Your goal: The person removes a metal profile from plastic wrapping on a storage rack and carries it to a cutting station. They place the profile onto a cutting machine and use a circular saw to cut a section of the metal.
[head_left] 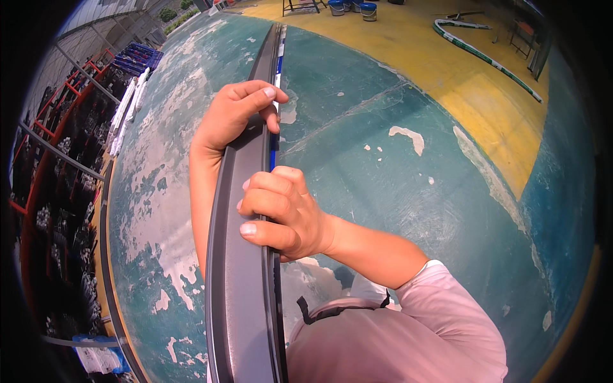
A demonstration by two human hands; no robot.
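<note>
Right hand's [284, 214] grip is curled snugly over the right edge of a long grey profile [242, 300], digit tips on its broad face, probably so it can't swing sideways. Left hand [239, 112] sits further up, half curled across from the left side with its tips by the right edge; can't tell if that grip is actually pinching anything. Spacing them out like that looks like a steadiness thing, since the piece runs right up the middle, lengthwise from the body. A blue-and-white strip [273, 158] lines its right edge. Beyond that: worn green floor [383, 172], with buckets [368, 11] parked far off.
</note>
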